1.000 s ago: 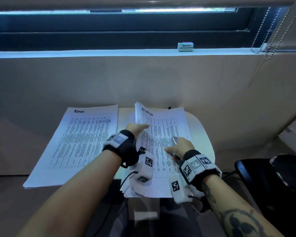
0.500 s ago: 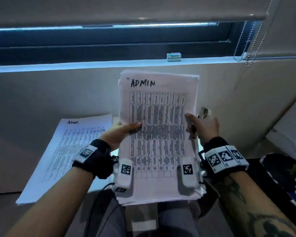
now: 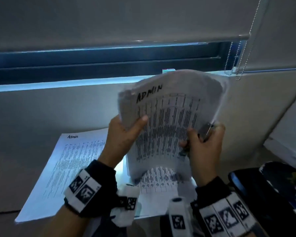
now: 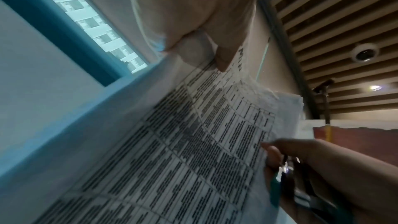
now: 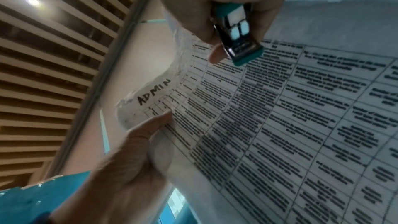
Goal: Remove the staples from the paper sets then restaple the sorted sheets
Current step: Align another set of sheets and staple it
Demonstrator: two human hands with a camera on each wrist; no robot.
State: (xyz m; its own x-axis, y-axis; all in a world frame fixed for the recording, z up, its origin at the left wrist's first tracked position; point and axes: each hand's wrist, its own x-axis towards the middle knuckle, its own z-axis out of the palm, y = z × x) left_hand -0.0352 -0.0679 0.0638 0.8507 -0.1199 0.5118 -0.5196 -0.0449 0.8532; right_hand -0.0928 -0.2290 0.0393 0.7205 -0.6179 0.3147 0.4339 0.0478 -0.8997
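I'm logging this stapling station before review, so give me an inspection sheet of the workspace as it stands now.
Surface: small white table, mostly covered by paper.
Job's things: thick white "ADMIN" paper stack held up, bowed; teal and metal stapler; flat "Admin" printed sheets on the left.
Clutter: small box on the window sill.
Hands: left hand grips the stack's left edge; right hand grips stapler and stack.
Cables: nothing seen.
Surroundings: lowered roller blind, bead chain, dark chair.
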